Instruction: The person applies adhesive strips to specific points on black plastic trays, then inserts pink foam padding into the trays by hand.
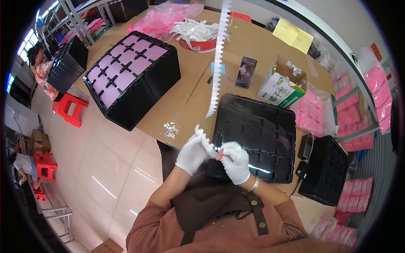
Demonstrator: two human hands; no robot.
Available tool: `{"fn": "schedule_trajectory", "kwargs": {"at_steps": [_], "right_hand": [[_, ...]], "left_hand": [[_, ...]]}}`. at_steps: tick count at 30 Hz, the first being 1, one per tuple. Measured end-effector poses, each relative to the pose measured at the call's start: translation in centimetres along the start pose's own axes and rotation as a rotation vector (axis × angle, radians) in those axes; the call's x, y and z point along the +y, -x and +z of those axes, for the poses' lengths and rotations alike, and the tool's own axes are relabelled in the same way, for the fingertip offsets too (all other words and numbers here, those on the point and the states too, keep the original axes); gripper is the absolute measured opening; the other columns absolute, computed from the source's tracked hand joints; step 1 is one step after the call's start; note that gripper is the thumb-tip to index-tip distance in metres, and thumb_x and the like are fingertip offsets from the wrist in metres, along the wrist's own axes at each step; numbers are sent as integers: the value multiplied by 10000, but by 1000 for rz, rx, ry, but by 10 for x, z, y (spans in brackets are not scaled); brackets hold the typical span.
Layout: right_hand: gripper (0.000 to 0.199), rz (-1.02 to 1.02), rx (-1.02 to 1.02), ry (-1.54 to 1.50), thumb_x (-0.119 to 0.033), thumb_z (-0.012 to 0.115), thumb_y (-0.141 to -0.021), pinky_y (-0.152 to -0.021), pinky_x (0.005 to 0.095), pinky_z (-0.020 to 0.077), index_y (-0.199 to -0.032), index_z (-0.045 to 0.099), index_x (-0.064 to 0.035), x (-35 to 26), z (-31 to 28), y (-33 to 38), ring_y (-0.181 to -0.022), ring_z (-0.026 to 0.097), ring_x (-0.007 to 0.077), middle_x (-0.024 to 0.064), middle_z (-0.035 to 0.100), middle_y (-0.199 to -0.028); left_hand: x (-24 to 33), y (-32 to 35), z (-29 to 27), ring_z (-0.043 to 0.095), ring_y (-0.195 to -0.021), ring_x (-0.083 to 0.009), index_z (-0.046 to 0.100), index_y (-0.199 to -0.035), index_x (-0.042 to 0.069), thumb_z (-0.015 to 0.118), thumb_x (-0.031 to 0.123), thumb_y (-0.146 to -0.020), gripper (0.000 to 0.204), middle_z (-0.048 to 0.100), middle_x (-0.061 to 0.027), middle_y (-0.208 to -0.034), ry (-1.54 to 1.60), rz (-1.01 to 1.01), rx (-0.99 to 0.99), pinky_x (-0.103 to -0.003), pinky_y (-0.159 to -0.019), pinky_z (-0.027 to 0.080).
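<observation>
My left hand [191, 155], in a white glove, is closed around a short white strip with a notched edge [203, 138]. Its lower end runs to my right hand [236, 163], also gloved, whose thumb and fingers pinch together there. A bare pink fingertip shows at the right hand's pinch. Both hands are in front of my body, at the table's near edge. Just beyond them a long white toothed strip [217, 63] stretches away across the table. Right of it lies a black plastic tray [257, 135] with a grid of compartments, close beside my right hand.
A tall stack of black trays [143, 97] with pink pieces stands at left. Behind are a red tub [198, 45] of white strips and pink plastic film [164, 19]. A phone [246, 72], an open carton [282, 82] and another black tray stack [325, 170] are at right. White scraps [171, 130] lie near the left edge.
</observation>
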State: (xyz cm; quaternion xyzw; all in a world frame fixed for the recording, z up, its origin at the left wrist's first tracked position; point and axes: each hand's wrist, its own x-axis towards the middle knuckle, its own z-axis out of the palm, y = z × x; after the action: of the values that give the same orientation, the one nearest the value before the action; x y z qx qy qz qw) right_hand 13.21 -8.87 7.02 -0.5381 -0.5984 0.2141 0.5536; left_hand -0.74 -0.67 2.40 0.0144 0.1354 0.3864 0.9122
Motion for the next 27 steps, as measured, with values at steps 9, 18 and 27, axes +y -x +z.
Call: {"fn": "schedule_trajectory", "kwargs": {"at_steps": [9,18,27], "right_hand": [[57,272,-413,754,-101,691,-665,-744,391,480,-659,651,-61,123,-61,-143,-881,601,314,146,608,-835],[169,416,-283,-52,-101,698,-761,-682,265,485,-884,620,-15,68,-28,-82,-749,598,127,51,613,-832],[43,696,-194,-344,-38,636,-809,-637,210,441,-821,611,-5,25,-22,-17,-686,554,58,8,619,-759]], "left_hand": [[1,0,12,547,-1032,-206,475,-1162,52,523,84,-891,277,552,-67,-1098,-378,163,154,-399,-869,466],[-12,-3,13,584,-869,-162,529,-1040,26,546,62,-892,153,568,-70,-967,-503,305,239,-293,-793,479],[-19,-8,28,487,-600,-60,541,-959,44,540,101,-906,77,561,-11,-782,-642,244,244,-190,-517,374]]}}
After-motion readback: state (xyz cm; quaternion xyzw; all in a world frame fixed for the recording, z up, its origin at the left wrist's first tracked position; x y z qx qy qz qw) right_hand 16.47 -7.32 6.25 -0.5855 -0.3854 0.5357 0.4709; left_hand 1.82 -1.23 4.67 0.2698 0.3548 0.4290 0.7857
